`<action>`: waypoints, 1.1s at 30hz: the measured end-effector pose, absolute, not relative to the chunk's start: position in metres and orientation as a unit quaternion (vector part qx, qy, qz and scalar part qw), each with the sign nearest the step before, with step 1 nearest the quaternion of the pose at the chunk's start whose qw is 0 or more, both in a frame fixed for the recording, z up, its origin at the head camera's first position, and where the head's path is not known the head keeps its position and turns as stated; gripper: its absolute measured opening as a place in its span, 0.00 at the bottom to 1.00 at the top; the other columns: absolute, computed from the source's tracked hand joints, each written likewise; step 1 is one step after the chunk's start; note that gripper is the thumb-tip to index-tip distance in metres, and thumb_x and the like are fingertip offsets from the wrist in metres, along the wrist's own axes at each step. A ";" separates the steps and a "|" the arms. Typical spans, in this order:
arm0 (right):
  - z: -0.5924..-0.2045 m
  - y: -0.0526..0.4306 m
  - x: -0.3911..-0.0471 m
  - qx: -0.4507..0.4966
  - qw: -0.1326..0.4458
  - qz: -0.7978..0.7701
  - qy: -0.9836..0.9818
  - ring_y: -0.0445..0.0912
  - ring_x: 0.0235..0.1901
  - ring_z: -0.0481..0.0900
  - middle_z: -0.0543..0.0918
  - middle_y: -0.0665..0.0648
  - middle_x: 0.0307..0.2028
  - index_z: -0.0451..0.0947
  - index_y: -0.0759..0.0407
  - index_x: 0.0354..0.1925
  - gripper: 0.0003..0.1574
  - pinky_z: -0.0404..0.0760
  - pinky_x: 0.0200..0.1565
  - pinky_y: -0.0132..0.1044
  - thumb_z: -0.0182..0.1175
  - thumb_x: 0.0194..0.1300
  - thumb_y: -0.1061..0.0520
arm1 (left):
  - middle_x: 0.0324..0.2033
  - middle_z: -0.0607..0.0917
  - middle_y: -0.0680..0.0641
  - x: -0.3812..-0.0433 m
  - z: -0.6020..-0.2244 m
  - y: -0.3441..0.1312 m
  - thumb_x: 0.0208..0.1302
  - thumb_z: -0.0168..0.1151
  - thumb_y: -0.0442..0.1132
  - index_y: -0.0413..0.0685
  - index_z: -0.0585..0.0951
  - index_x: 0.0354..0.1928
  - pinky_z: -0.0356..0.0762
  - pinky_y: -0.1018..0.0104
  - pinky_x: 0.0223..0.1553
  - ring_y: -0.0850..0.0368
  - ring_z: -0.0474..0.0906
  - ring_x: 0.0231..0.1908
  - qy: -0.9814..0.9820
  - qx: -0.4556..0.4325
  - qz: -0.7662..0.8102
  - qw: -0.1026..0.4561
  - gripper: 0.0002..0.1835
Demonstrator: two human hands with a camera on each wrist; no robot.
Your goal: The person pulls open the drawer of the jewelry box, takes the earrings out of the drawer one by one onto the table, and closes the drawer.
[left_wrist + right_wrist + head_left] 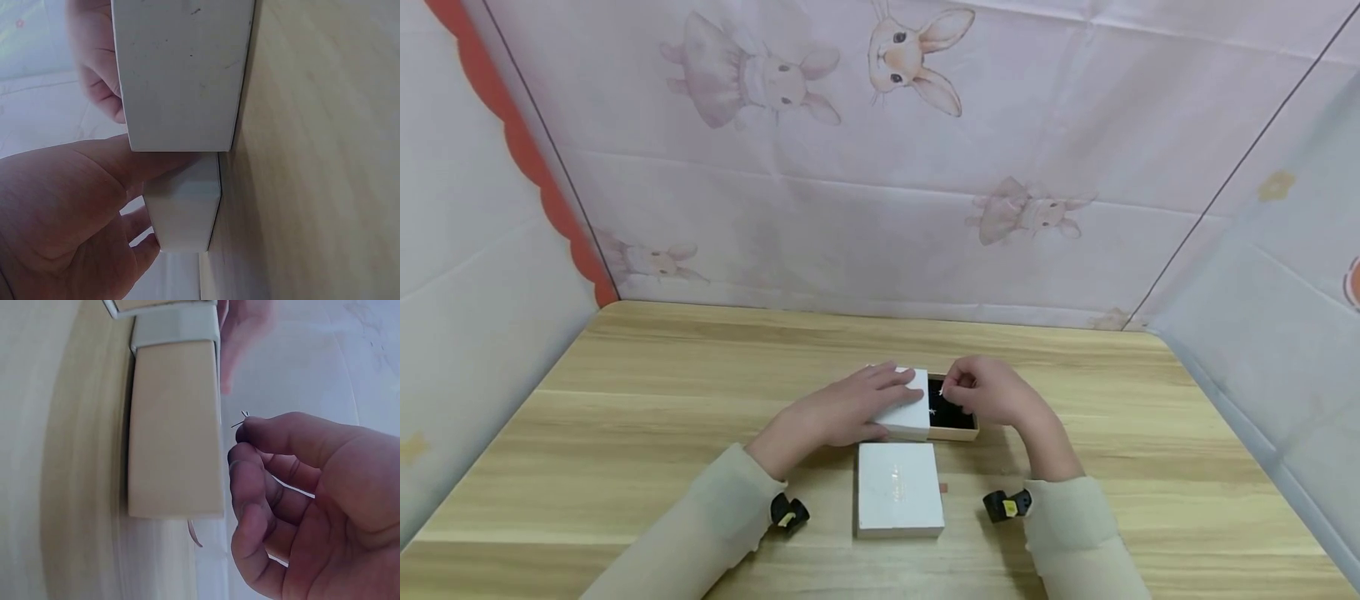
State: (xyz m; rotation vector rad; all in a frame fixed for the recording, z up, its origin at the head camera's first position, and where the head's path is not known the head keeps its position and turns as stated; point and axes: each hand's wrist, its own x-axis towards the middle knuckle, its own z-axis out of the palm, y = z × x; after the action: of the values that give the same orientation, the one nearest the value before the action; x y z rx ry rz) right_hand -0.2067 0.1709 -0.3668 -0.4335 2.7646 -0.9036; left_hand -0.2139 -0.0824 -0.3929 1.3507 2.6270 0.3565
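Note:
A white drawer box (pixel 912 414) lies on the table with its tan inner tray (pixel 958 434) slid out to the right. My left hand (pixel 853 406) holds the white sleeve, fingers across its top and thumb along the near side. Inside the tray is a black pad (pixel 951 418) bearing a small silvery star (pixel 932 411). Above the tray's far part, my right hand (pixel 992 392) pinches a small star earring (pixel 244 415) between thumb and forefinger. Its thin metal tips stick out past the fingertips in the right wrist view.
A second white box (pixel 898 492), closed, with gold lettering and a small tan ribbon tab (pixel 943 487), lies directly in front of the first. The wooden table (pixel 700 375) ends at a rabbit-print cloth wall (pixel 865 233) behind and more cloth on both sides.

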 end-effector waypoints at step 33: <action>-0.365 0.210 -0.207 -0.060 0.099 -0.297 0.948 0.46 0.26 0.74 0.77 0.52 0.23 0.79 0.60 0.30 0.08 0.73 0.30 0.37 0.56 0.65 0.60 | 0.79 0.53 0.51 -0.214 -0.395 -0.081 0.70 0.62 0.44 0.59 0.62 0.76 0.47 0.52 0.77 0.48 0.44 0.78 0.886 0.439 0.120 0.092 0.35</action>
State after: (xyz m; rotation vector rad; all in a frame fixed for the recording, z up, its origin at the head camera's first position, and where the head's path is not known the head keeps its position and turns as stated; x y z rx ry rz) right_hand -0.2072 0.2097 -0.3649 -0.1776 2.8023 -0.8795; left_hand -0.2143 -0.0808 -0.3954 1.3045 2.6298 0.3563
